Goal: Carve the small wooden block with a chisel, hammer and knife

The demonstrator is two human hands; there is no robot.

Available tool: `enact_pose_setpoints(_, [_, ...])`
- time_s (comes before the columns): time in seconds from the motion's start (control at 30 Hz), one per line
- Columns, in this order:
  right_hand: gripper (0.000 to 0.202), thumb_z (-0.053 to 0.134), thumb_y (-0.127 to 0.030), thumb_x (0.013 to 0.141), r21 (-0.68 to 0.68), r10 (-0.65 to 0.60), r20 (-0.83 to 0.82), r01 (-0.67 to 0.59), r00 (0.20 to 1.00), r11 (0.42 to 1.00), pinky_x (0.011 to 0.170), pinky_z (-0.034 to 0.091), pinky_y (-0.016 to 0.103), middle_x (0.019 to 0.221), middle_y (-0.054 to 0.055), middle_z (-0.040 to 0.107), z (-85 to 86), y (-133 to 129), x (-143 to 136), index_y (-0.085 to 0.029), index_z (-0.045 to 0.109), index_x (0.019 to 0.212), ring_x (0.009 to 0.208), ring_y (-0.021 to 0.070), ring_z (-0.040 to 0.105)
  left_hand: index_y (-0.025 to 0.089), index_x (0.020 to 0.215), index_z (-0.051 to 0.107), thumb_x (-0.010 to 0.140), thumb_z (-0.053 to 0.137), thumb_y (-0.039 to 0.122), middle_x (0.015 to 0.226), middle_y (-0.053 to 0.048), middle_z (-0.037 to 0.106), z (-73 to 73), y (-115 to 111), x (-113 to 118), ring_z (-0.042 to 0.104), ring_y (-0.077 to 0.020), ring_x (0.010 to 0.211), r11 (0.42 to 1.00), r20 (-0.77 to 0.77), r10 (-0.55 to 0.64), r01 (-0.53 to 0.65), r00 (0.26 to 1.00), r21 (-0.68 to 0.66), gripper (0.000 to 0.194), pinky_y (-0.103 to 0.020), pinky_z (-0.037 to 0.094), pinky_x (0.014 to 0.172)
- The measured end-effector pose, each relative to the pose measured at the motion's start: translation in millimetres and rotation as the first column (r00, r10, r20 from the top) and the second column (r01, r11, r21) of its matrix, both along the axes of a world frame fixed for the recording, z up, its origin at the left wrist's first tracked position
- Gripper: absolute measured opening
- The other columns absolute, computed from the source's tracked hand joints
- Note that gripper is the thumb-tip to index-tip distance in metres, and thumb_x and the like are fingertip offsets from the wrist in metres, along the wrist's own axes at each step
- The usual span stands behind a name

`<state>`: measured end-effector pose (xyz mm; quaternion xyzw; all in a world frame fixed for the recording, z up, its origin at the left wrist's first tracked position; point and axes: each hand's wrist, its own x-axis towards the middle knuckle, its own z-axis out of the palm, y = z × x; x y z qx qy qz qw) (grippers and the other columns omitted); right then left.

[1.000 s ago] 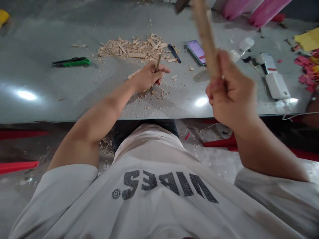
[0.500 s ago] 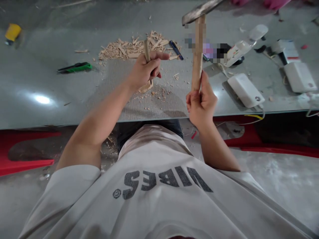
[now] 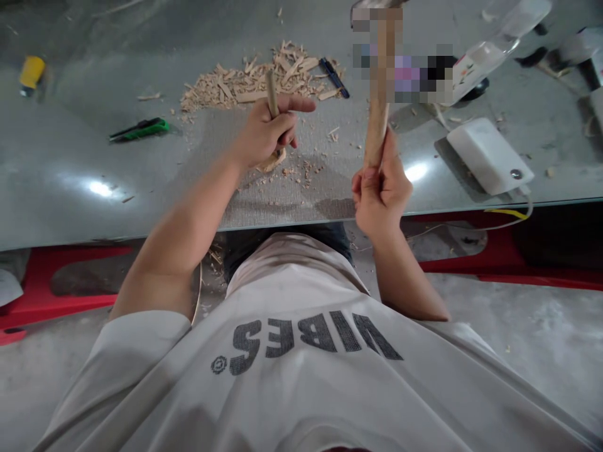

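Note:
My left hand (image 3: 268, 129) is wrapped round a chisel (image 3: 272, 94) with a slim wooden handle, held nearly upright, its index finger stretched out to the right. Most of the blade is hidden by the hand. Directly under it lies a small pale piece of carved wood (image 3: 272, 164), partly covered. My right hand (image 3: 382, 194) grips a hammer (image 3: 377, 129) low on its wooden handle. The hammer's metal head (image 3: 372, 14) is up at the top edge of the view, apart from the chisel.
A heap of wood shavings (image 3: 245, 81) lies behind my left hand, a dark blue pen-like tool (image 3: 334, 78) at its right end. To the left are a green utility knife (image 3: 141, 129) and a yellow object (image 3: 32, 74). A white box (image 3: 490, 157) with a cable sits right.
The view has shifted, so the table items on the right appear farther right. The hammer head sits slightly higher in view. Both hands keep their holds.

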<state>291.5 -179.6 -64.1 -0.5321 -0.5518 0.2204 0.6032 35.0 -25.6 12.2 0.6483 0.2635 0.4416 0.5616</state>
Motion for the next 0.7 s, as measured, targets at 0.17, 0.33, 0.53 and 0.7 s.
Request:
enact_pose_setpoints(0.17, [0.098,0.061,-0.103,0.117,0.057,-0.002,-0.012,0.003,1.0,0.998,0.058,0.055,0.034,0.097,0.003,0.073,2.8,-1.5,-4.6,-0.043,0.069,0.194,0.066,0.0209,0.059,0.015,0.125,0.084,0.112,0.046,-0.012,0.056,0.013,0.042,6.4,-4.1,-3.3,0.027,-0.0198,0.054,0.999,-0.027,-0.016,0.015,1.0,-0.031,0.049,-0.029,0.068,0.073])
enact_pose_setpoints(0.33, [0.102,0.057,-0.102,0.119,0.034,0.006,0.034,-0.007,0.999,0.999,0.063,0.059,0.035,0.083,0.0,0.062,-5.6,1.9,1.4,-0.037,0.067,0.196,0.065,0.0222,0.06,0.018,0.127,0.082,0.109,0.047,-0.01,0.059,0.012,0.039,12.4,-8.1,-3.8,0.029,-0.0209,0.058,0.998,-0.059,0.018,-0.021,0.998,-0.052,0.048,-0.03,0.067,0.076])
enact_pose_setpoints(0.53, [0.097,0.049,-0.098,0.124,0.057,0.05,0.075,-0.054,0.996,0.997,0.065,0.062,0.038,0.101,0.006,0.076,-7.8,2.0,2.7,-0.041,0.059,0.202,0.069,0.0229,0.064,0.02,0.129,0.082,0.118,0.047,-0.004,0.064,0.009,0.044,6.4,-6.8,-6.0,0.037,-0.0212,0.061,1.0,-0.128,0.01,-0.013,0.992,-0.022,0.043,-0.032,0.068,0.079])
enact_pose_setpoints(0.7, [0.094,0.047,-0.095,0.126,0.058,0.09,0.084,-0.095,0.992,0.994,0.066,0.063,0.039,0.111,0.008,0.081,-9.3,3.7,2.4,-0.044,0.055,0.204,0.071,0.0235,0.066,0.02,0.128,0.082,0.121,0.048,-0.003,0.062,0.01,0.044,0.0,-4.0,-9.1,0.039,-0.0219,0.06,0.999,-0.152,-0.004,0.011,0.988,0.041,0.042,-0.033,0.067,0.078])
